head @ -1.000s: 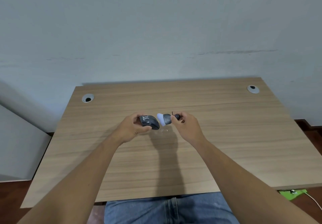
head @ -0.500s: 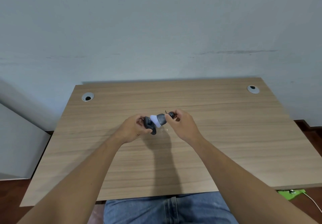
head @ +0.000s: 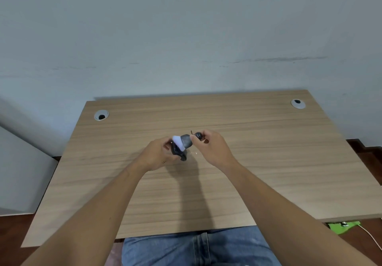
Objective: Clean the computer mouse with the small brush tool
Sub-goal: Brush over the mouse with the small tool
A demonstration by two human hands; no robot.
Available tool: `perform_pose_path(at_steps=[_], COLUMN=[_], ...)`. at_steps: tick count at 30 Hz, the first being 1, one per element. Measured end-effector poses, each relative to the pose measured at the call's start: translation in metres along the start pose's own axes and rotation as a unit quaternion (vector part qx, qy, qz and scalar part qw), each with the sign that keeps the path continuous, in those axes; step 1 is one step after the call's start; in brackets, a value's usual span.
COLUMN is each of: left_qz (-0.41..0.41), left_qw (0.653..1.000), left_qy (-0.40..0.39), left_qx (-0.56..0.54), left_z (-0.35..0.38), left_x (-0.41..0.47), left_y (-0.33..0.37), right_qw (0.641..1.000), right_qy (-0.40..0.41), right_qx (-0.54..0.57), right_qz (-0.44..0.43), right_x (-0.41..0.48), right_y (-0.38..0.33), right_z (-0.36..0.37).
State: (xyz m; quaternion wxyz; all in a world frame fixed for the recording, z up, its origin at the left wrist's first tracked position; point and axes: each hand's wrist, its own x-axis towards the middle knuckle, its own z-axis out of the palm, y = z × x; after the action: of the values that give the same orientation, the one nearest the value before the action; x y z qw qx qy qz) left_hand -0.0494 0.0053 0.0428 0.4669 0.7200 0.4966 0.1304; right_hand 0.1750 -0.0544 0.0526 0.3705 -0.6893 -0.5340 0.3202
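Note:
My left hand (head: 159, 153) grips a small dark computer mouse (head: 178, 152), tilted on edge above the middle of the wooden desk (head: 268, 162). My right hand (head: 210, 147) pinches the dark handle of a small brush tool (head: 186, 141). Its white bristle head points left and lies against the top of the mouse. Much of the mouse is hidden behind my left fingers and the brush.
Two round cable grommets sit at the desk's back corners, one on the left (head: 101, 115) and one on the right (head: 298, 103). A grey wall rises right behind the desk. A green object with a white cable (head: 344, 225) lies on the floor at right.
The brush moved left from beside the mouse onto it. The mouse turned more on edge in my left hand, and both hands drew closer together.

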Motion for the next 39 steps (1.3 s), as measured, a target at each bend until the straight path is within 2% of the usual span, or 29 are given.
perform_pose_path(at_steps=[4,8,12,16,18,21,27,33,36,39], left_qz=[0.008,0.025,0.014,0.016,0.019,0.027,-0.003,-0.044,-0.036,-0.032], left_qw=[1.0,1.0,0.999,1.0,1.0,1.0,0.996,0.993,0.993,0.992], left_qy=[-0.004,0.009,-0.003,0.014,0.017,0.012,0.015,0.058,0.068,0.071], left_qx=[-0.011,-0.014,-0.05,-0.013,-0.01,-0.008,-0.084,-0.095,-0.086,-0.103], left_z=[0.004,0.003,0.0,0.004,0.004,0.004,-0.001,0.005,0.007,0.005], left_x=[0.003,0.001,0.002,0.003,0.002,0.002,-0.002,0.004,0.007,0.007], left_y=[0.004,0.004,-0.002,-0.004,-0.001,-0.003,-0.005,-0.006,-0.004,0.001], right_qw=[1.0,0.997,0.996,0.998,0.999,0.999,0.992,0.997,0.999,0.998], right_qy=[0.015,0.035,0.057,0.012,-0.008,0.018,0.03,0.025,0.0,0.018], right_qx=[-0.024,-0.043,-0.013,0.036,0.025,-0.014,-0.043,0.039,0.022,0.007], right_qz=[-0.01,0.052,0.072,0.048,0.04,0.049,0.117,0.061,0.04,0.063], right_x=[0.002,0.006,0.007,0.007,0.006,0.007,0.007,0.009,0.006,0.008], right_y=[-0.002,0.014,0.017,0.004,0.0,0.006,0.026,-0.008,-0.015,-0.003], right_z=[0.005,-0.001,-0.01,-0.004,0.002,0.005,-0.004,0.004,0.01,0.006])
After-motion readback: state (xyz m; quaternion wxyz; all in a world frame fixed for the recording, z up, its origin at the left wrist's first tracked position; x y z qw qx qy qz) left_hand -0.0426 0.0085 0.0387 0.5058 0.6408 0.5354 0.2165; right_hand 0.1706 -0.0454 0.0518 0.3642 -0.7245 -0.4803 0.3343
